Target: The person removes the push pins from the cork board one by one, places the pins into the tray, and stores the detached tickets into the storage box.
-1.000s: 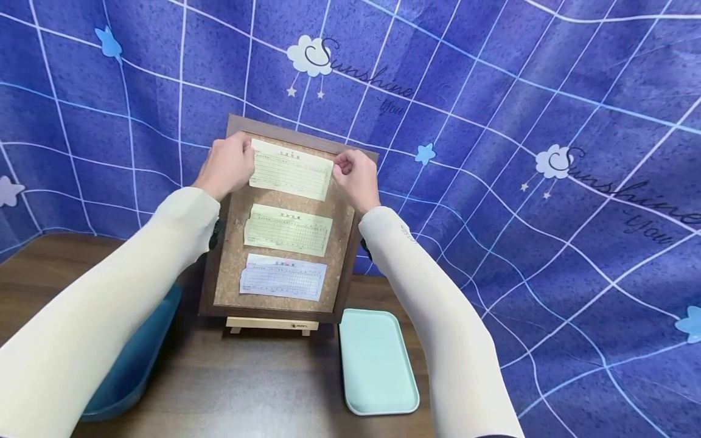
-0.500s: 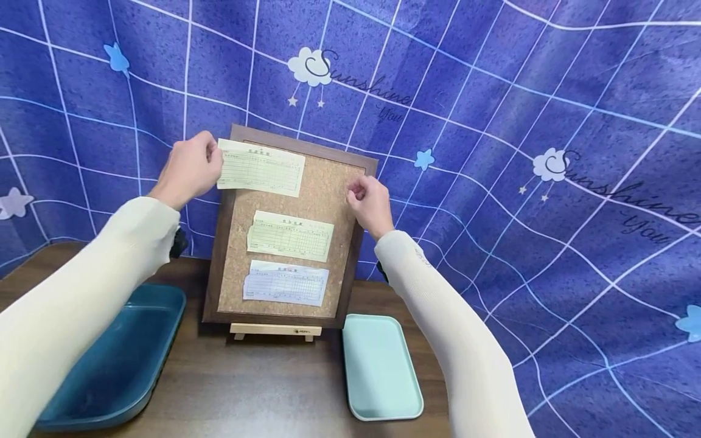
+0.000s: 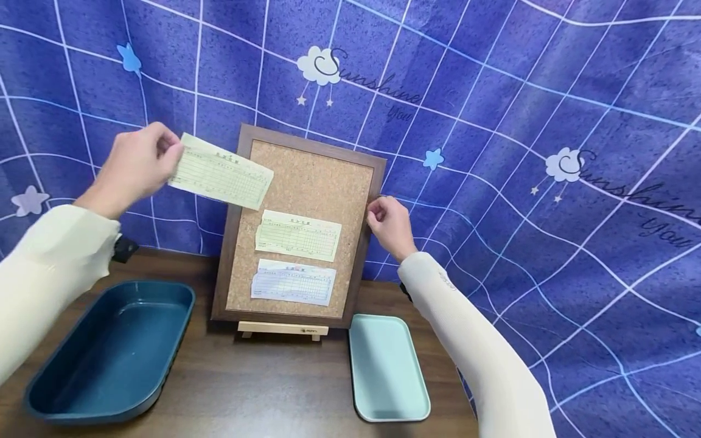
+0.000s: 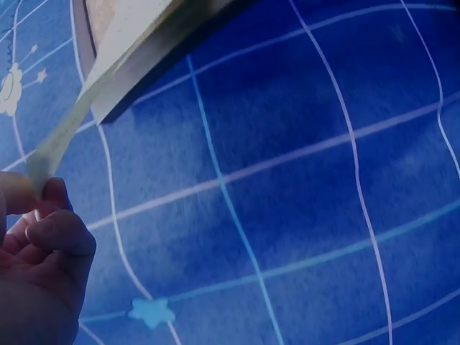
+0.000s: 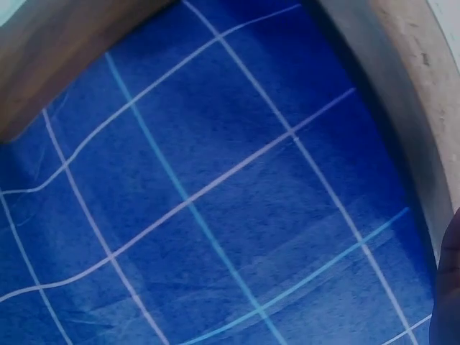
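Observation:
My left hand (image 3: 137, 163) pinches the left end of a pale green paper slip (image 3: 221, 173), whose right end overlaps the upper left of the framed cork board (image 3: 323, 182). In the left wrist view, thumb and fingers of the hand (image 4: 50, 255) grip the slip (image 4: 65, 136), seen nearly edge-on. A second green slip (image 3: 298, 236) and a bluish slip (image 3: 294, 283) lie on the board's lower half. My right hand (image 3: 393, 225), fingers curled, is at the board's right edge; nothing visible is in it. Only its edge (image 5: 447, 287) shows in the right wrist view.
The board leans on a small wooden stand (image 3: 282, 328). A dark blue tray (image 3: 117, 353) lies on the brown table (image 3: 263, 389) at left, a mint tray (image 3: 386, 368) at right. Behind hangs a blue patterned curtain (image 3: 482, 121).
The top green slip has come away from the board and moved left with my left hand. My right hand has let go of its right end and moved right and down.

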A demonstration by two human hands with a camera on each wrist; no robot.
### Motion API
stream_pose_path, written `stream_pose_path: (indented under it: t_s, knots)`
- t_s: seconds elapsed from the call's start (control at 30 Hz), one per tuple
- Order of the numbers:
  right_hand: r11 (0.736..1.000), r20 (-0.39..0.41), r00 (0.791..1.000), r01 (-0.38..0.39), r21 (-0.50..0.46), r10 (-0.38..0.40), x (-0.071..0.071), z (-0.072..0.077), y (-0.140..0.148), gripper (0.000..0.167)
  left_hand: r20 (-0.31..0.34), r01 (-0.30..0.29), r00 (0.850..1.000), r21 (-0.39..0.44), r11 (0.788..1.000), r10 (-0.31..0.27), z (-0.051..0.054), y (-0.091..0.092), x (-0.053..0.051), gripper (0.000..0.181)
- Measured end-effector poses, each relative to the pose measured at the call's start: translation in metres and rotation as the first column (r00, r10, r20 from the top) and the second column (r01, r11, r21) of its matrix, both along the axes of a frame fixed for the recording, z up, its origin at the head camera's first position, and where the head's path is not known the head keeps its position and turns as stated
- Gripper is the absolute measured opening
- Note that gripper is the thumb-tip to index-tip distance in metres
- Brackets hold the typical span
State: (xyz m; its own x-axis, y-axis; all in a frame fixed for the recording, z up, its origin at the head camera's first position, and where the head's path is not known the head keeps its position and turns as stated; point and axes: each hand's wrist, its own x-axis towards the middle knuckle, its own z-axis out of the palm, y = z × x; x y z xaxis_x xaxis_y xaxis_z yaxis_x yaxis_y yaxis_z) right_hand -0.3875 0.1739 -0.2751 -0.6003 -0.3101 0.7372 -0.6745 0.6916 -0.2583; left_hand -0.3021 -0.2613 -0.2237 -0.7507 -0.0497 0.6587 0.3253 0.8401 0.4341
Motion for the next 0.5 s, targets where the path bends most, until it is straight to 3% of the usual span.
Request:
stream_pose_path:
  t_s: [0.17,0.4,0.5]
  knots:
    - [0.999,0.013,1.000,-0.029,0.027,0.028,0.014,-0.014,0.019,0.008,-0.027,-0.022,0.999,-0.044,0.999,0.021,-0.011,-0.022,0.017,0.028]
    - [0.996,0.024,0.998,-0.055,0.074,0.053,0.028,-0.035,0.034,0.009,-0.044,-0.063,0.997,-0.087,0.994,0.059,-0.036,-0.043,0.037,0.028]
    - [0.995,0.023,0.998,-0.058,0.078,0.057,0.032,-0.045,0.039,0.011,-0.074,-0.056,0.996,-0.094,0.994,0.049,-0.047,-0.049,0.047,0.028]
